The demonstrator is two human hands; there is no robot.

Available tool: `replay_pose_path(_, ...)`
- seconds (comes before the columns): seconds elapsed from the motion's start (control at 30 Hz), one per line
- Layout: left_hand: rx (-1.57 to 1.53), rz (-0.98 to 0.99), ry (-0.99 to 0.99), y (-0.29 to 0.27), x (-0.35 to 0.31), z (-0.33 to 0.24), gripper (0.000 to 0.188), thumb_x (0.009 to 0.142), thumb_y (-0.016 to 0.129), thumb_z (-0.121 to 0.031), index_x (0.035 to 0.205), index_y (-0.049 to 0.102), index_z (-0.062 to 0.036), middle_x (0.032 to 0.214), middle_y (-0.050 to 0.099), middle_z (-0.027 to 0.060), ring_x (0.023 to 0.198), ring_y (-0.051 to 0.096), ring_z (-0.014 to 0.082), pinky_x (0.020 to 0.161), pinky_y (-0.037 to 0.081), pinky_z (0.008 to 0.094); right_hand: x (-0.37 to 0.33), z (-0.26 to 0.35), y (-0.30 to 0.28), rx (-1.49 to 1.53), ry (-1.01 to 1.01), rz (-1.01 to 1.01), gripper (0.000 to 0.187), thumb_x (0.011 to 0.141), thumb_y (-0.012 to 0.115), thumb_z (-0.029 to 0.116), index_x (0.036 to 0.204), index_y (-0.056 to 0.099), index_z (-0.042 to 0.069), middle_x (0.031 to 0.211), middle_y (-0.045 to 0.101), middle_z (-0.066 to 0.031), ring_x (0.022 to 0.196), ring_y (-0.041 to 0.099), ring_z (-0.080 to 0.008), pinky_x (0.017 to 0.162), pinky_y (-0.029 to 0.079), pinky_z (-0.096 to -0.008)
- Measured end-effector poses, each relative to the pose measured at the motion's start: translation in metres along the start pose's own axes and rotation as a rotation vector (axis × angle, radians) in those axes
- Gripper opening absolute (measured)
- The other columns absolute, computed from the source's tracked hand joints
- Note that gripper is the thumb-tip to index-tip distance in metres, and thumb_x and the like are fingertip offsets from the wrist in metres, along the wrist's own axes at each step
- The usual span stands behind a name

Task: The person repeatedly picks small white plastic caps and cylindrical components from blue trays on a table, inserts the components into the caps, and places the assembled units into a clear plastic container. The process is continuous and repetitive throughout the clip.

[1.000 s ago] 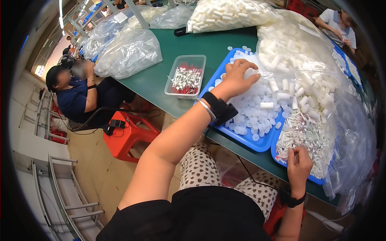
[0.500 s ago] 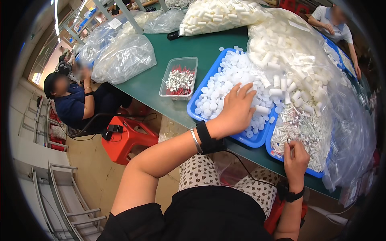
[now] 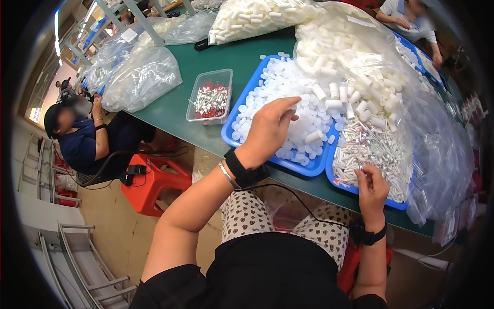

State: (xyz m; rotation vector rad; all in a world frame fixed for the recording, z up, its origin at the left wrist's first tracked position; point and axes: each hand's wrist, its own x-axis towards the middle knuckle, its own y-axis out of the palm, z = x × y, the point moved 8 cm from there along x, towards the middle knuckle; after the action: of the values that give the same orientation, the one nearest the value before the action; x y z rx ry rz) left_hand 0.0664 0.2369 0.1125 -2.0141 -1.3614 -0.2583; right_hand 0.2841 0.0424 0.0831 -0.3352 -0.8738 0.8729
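My left hand (image 3: 268, 131) is above a blue tray (image 3: 227, 135) heaped with small translucent white discs (image 3: 262, 98). Its forefinger stretches out to the right, apart from the thumb, and nothing shows between them. At the near edge of a second blue tray (image 3: 351, 188), my right hand (image 3: 374, 191) is closed, thumb and forefinger pinched together. Whatever may be in that pinch is too small to make out. Thin white stick-like parts (image 3: 373, 147) fill this second tray, and white cylinders (image 3: 363, 105) lie just behind them.
A big clear bag (image 3: 355, 56) of white cylinders spreads behind the trays, and another bag (image 3: 257, 20) lies farther back. Left of the trays is a clear plastic box (image 3: 210, 98) with red and white parts. One person (image 3: 80, 131) sits at left near a red stool (image 3: 154, 183); another (image 3: 411, 23) is at far right.
My left hand has drawn back left over the discs, its spread fingers curling in except the forefinger. My right hand stays pinched at its tray. The whole view has shifted slightly.
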Motion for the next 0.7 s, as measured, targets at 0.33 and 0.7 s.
replay_pose_path(0.33, -1.087, 0.182, -0.831, 0.036, -0.091, -0.022, 0.034, 0.103, 0.053, -0.023, 0.124, 0.058, 0.0033, 0.108, 0.066, 0.0114, 0.098, 0.069, 0.023, 0.088, 0.056, 0.0336, -0.012, 0.045, -0.011, 0.067, -0.024, 0.061, 0.015, 0.079, 0.077, 0.003, 0.092, 0.069, 0.002, 0.078, 0.066, -0.0077, 0.06, 0.052, -0.0205, 0.054, 0.04, -0.0314)
replay_pose_path(0.7, -1.659, 0.21, -1.125, 0.085, -0.199, -0.007, 0.037, 0.102, 0.056, -0.023, 0.13, 0.052, -0.0003, 0.111, 0.062, 0.0078, 0.09, 0.062, 0.0106, 0.082, 0.053, 0.0249, -0.051, 0.086, 0.025, 0.038, -0.165, 0.293, 0.014, 0.077, 0.075, 0.002, 0.089, 0.068, 0.006, 0.076, 0.064, -0.0022, 0.068, 0.051, -0.0215, 0.064, 0.036, -0.0344)
